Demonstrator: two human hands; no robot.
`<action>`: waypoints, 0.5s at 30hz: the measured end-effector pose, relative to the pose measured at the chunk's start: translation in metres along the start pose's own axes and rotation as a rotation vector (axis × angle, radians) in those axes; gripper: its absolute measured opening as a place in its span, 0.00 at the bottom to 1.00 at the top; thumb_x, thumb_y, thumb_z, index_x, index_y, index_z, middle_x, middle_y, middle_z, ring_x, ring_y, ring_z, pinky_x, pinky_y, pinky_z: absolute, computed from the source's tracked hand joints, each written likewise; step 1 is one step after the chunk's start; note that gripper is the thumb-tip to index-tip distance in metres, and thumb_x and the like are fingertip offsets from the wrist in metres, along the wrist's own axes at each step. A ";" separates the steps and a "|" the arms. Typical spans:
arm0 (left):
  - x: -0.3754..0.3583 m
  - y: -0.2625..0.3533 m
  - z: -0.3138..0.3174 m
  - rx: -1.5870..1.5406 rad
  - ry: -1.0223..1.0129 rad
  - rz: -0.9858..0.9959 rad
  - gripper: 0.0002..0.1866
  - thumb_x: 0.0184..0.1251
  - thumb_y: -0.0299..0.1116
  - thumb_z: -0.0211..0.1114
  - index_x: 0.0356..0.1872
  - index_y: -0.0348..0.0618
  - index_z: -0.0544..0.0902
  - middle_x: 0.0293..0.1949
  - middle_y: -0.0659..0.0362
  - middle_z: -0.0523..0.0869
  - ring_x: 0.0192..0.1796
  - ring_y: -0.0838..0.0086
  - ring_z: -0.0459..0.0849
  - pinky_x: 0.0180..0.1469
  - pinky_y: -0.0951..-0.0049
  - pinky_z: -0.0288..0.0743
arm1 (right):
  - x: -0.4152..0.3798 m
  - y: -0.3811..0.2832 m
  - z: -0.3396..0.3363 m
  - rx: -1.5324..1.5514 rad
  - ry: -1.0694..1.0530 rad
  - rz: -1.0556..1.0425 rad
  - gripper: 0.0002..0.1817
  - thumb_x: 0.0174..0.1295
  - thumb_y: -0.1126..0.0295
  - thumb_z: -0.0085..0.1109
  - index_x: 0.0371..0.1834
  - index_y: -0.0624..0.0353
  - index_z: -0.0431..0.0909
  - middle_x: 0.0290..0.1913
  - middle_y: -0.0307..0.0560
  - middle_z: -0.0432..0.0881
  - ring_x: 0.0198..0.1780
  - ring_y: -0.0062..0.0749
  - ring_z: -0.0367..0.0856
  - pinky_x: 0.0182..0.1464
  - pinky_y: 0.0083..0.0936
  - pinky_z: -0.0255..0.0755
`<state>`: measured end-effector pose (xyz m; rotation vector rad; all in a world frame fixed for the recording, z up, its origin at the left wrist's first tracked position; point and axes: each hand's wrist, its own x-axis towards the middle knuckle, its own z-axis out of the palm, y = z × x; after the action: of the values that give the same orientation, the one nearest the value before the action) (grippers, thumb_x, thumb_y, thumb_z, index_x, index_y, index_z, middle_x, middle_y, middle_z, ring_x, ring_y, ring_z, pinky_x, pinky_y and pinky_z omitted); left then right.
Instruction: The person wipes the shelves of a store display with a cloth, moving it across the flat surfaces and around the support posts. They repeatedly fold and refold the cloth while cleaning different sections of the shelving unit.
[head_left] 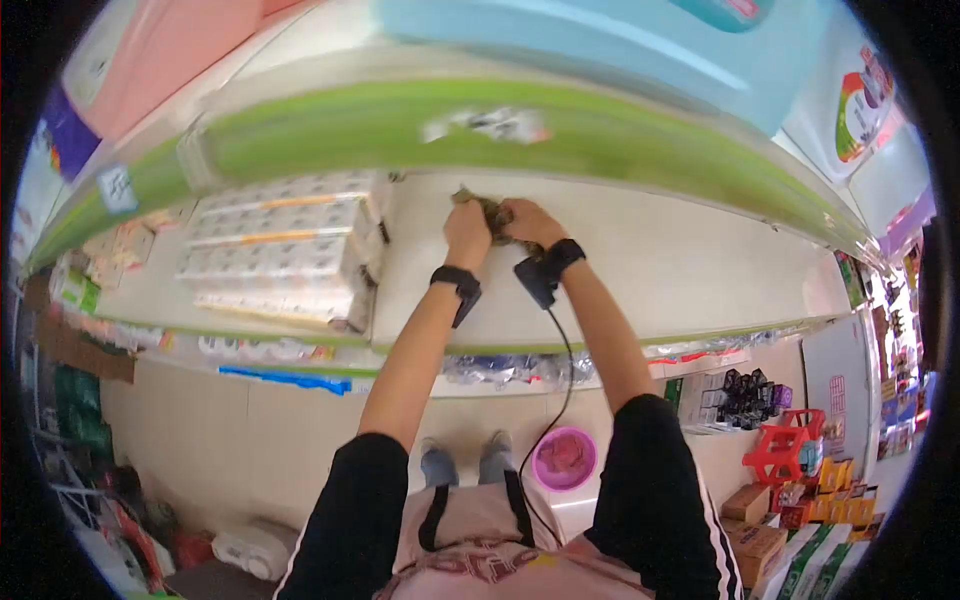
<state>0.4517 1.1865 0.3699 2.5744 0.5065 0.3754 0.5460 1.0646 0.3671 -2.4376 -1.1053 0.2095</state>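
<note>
Both hands are together over the white shelf board (650,255), below a green shelf edge. My left hand (467,232) is closed on a crumpled brown-green cloth (492,209). My right hand (534,223) grips the same cloth from the other side, with part of it showing under the fingers. Motion blur and the fingers hide most of the cloth's shape. Left of my left hand, wrapped packs with a repeated print (280,240) are stacked on the shelf.
Large detergent bottles (600,50) stand on the shelf above, behind its green edge strip (350,125). On the floor are a pink basin (538,470), a red stool (775,450) and cardboard boxes (755,545). A cable (570,385) hangs from my right wrist.
</note>
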 end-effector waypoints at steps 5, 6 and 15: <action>0.022 -0.023 0.037 0.070 0.193 0.017 0.06 0.50 0.23 0.61 0.32 0.37 0.80 0.38 0.44 0.83 0.43 0.49 0.81 0.43 0.54 0.76 | 0.007 -0.025 -0.015 -0.025 -0.030 0.086 0.14 0.47 0.72 0.55 0.38 0.61 0.80 0.45 0.57 0.81 0.47 0.53 0.79 0.48 0.38 0.76; 0.035 -0.022 0.033 0.058 0.214 0.012 0.05 0.47 0.23 0.64 0.28 0.38 0.80 0.37 0.45 0.83 0.42 0.49 0.81 0.40 0.54 0.76 | 0.016 -0.017 -0.007 -0.092 0.010 0.040 0.13 0.48 0.72 0.55 0.38 0.60 0.80 0.45 0.56 0.81 0.46 0.53 0.79 0.48 0.38 0.76; 0.024 -0.033 -0.010 -0.241 -0.147 0.174 0.10 0.41 0.20 0.72 0.19 0.38 0.76 0.19 0.56 0.80 0.24 0.75 0.80 0.26 0.74 0.74 | -0.010 -0.028 0.017 0.061 0.390 0.147 0.10 0.52 0.74 0.55 0.38 0.57 0.81 0.46 0.54 0.80 0.45 0.45 0.83 0.42 0.36 0.77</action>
<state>0.4609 1.2271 0.3658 2.3936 0.1734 0.2842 0.5154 1.0786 0.3646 -2.3699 -0.7399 -0.1788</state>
